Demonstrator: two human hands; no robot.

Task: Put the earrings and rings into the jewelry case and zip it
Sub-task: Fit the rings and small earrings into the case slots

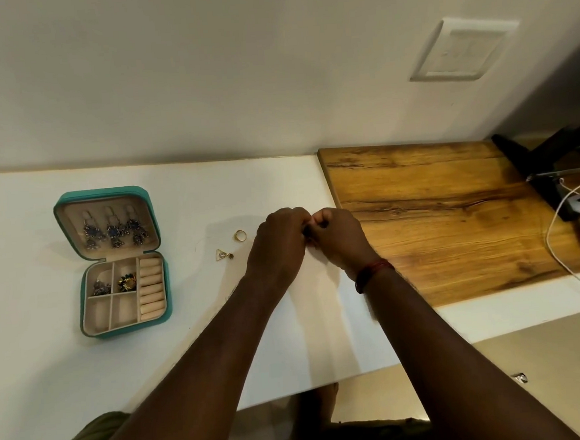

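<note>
Now the left hand (280, 243) and right hand (338, 237) meet knuckle to knuckle, fingers curled; what they pinch, I cannot tell; just left of them lie a plain gold ring (240, 235) and a gold triangular earring (223, 255); farther left, the open teal jewelry case (153, 229); best work low, so nothing rolls.

The single head-worn view looked forward and steeply down from close above the white bench (153, 349), taking in the wall (202, 71) behind.
</note>
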